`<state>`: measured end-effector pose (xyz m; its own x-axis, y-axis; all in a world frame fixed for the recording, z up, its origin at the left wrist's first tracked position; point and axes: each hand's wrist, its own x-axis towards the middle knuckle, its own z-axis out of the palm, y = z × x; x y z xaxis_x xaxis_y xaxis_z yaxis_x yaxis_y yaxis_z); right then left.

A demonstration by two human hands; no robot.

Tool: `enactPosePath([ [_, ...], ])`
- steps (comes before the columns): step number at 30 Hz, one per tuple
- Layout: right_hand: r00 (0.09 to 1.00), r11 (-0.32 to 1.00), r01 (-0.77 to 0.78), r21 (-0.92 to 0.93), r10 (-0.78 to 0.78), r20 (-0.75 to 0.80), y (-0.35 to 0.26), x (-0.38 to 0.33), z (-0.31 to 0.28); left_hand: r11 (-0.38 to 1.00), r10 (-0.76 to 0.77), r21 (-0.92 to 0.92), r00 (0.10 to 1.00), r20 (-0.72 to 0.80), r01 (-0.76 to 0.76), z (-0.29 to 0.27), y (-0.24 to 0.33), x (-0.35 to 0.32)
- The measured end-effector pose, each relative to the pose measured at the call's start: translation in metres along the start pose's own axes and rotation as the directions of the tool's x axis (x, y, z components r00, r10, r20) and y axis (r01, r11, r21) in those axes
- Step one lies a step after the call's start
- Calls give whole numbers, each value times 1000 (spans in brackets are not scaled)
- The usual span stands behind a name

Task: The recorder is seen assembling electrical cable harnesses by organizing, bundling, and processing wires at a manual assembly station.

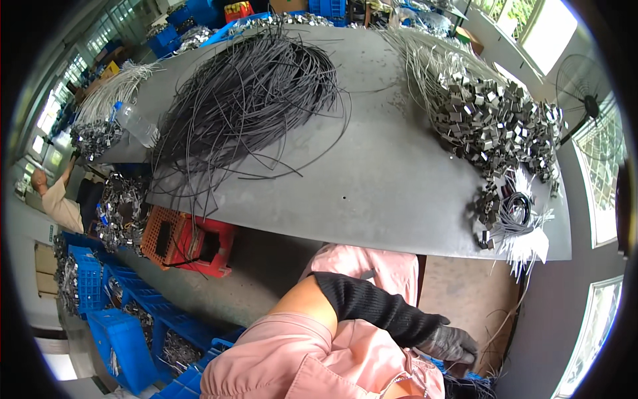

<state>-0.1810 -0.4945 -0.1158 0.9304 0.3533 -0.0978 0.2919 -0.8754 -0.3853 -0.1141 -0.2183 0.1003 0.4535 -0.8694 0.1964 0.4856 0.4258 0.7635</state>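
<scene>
My left arm, in a pink sleeve and a black knitted cuff, reaches across my body to the lower right. My left hand (450,343), in a grey glove, is beside my lap, its fingers curled together; whatever they hold is hidden. Dark thin strands (473,386) show just below it. My right hand does not show. On the grey metal table (372,179) ahead lies a large tangled heap of black wire-like strands (246,100). At the table's right is a pile of small silvery metal blocks (498,126) with pale strands, and a coiled dark bundle (516,211) near the corner.
A red plastic stool (216,246) and an orange crate (161,234) stand under the table's left edge. Blue crates (123,346) fill the lower left. A clear bottle (136,125) lies at the table's far left. Another person (61,203) is beyond; a fan (588,106) stands right.
</scene>
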Motion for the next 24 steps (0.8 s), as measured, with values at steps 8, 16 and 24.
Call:
enactPosePath([
  [8, 985, 977, -165, 133, 157, 71, -41, 6, -3, 905, 410, 240, 870, -275, -350, -32, 66, -6],
  [16, 998, 974, 53, 218, -57, 11, -51, 33, -4, 800, 590, 502, 583, -559, -328, -178, 200, -44],
  [24, 874, 608, -405, 683, 39, 484, -184, 232, -68, 826, 474, 558, 440, -763, 77, -260, 230, -61],
])
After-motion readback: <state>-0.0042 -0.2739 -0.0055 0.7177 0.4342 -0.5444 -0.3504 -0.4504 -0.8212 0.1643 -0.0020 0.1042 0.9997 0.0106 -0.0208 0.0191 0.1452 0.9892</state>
